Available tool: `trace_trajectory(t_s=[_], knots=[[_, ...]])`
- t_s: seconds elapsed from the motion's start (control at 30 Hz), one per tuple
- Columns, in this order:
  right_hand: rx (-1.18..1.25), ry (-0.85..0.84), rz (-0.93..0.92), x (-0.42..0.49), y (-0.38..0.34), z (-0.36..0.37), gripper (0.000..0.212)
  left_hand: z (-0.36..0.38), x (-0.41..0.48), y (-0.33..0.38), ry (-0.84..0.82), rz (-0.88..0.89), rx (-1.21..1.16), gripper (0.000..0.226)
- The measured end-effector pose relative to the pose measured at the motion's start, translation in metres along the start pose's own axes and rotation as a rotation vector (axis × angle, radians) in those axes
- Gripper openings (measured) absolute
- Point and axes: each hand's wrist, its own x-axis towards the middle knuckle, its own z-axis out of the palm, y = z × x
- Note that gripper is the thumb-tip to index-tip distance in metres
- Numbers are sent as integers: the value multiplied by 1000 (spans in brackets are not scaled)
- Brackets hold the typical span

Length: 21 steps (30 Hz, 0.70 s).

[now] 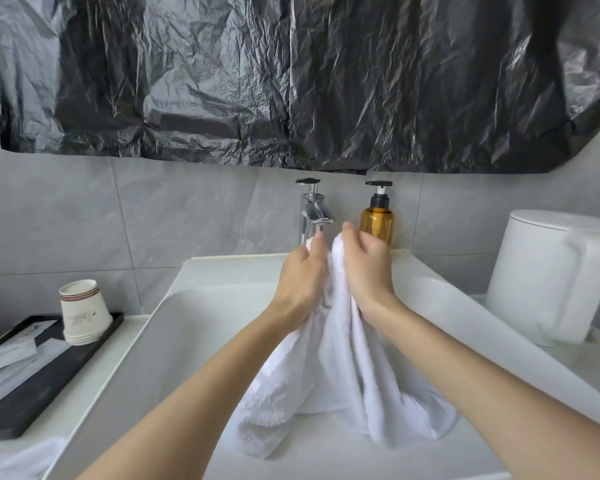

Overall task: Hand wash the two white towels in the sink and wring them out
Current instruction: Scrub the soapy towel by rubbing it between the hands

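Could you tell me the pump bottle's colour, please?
Pump bottle: amber, black top; head view.

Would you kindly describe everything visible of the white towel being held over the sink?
The white towel is thick, fluffy terry cloth, plain and unmarked. It is bunched and held upright over the sink, in front of the faucet. The left hand and right hand grip its top side by side, cloth poking above each grip. Below them it fans into loose folds whose ends appear to rest in the basin. Whether it is wet cannot be told.
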Motion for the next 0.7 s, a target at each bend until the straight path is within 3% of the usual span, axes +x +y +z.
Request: trace_trajectory(t_s=[0.17,0.27,0.37,0.47,0.57,0.7], knots=[[127,40,97,13,-6,-13,37,-20,14,-6,49,-156,-190,49],[206,67,130,24,-7,-26,38,-31,21,-14,95,-174,-198,66],[236,70,115,28,-10,-36,43,-33,15,-8,212,-95,-219,42],[158,-29,-18,14,-15,-25,46,-27,13,-2,315,25,-222,42],[40,-151,-235,-21,-11,2,50,-18,9,3,332,36,-202,43],[-108,-99,-192,-16,-6,13,54,3,-3,-2,202,48,-202,47]])
